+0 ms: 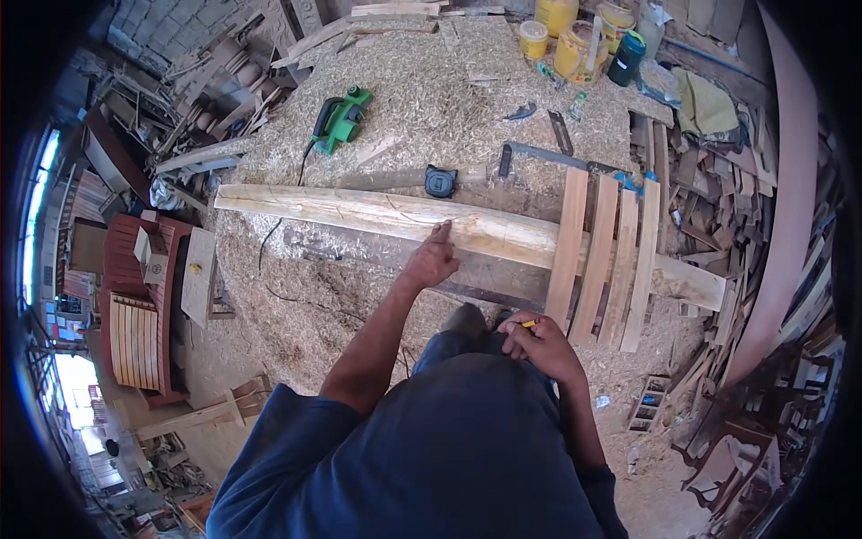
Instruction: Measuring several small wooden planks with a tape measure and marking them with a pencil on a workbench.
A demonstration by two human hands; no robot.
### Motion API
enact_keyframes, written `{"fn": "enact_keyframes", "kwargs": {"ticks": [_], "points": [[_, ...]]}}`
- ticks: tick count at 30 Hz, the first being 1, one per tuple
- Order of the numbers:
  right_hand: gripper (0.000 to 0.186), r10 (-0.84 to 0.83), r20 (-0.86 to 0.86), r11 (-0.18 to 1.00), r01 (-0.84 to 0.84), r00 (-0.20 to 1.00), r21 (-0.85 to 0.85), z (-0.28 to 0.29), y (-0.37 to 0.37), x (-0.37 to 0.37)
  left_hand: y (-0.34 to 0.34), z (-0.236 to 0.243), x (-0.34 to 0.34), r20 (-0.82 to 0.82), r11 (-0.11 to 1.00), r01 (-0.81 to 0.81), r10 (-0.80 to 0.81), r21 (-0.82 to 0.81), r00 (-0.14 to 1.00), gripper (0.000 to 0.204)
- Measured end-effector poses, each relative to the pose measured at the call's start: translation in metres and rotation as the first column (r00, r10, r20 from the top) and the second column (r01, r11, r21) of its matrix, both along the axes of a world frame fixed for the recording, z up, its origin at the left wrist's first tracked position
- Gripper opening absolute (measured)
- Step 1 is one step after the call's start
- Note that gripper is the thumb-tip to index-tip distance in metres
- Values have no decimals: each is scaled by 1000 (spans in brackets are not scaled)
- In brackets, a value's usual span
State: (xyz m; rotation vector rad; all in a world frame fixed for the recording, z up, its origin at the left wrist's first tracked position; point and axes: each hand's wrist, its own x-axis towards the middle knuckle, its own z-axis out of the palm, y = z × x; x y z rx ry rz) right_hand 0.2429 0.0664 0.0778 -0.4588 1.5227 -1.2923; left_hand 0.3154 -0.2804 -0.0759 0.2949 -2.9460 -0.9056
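Note:
Across the bench lies a long pale wooden plank (359, 208) with a rough, streaked face. My left hand (433, 262) reaches over it, fingers stretched forward and the tips touching its near side around the middle. In my right hand (546, 350), held close to my body, is a yellow pencil (528, 323), gripped between curled fingers. A black tape measure (440, 181) sits just beyond the plank. Several narrow wooden slats (597, 251) lie crosswise over the plank's right part. Beyond them rests a metal square (552, 154).
A green power planer (341, 121) stands far left on wood shavings, its dark cord trailing toward me. Yellow buckets (575, 52) and a dark green bottle (627, 59) are at the far right. Offcuts (736, 207) pile up on the right; reddish wooden furniture (135, 305) stands on the left.

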Motion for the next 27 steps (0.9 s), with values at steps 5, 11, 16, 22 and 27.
{"fn": "enact_keyframes", "kwargs": {"ticks": [5,11,16,22,27], "points": [[25,-35,13,999,35,999,16,-16,3,-1,-1,8,-8,7,987,-42,42,157,999,23],[24,-33,-17,998,34,999,52,-40,-7,-5,-4,10,-12,43,983,-58,51,172,998,23],[23,-113,30,991,111,993,80,-45,-7,-2,5,21,-11,69,968,-107,94,227,993,22],[27,-154,-89,986,159,984,48,-60,-7,-1,3,18,-9,66,957,-98,83,274,994,22],[38,-43,-295,972,108,955,207,-56,-11,-5,4,24,-7,13,994,-43,42,99,999,23]]}}
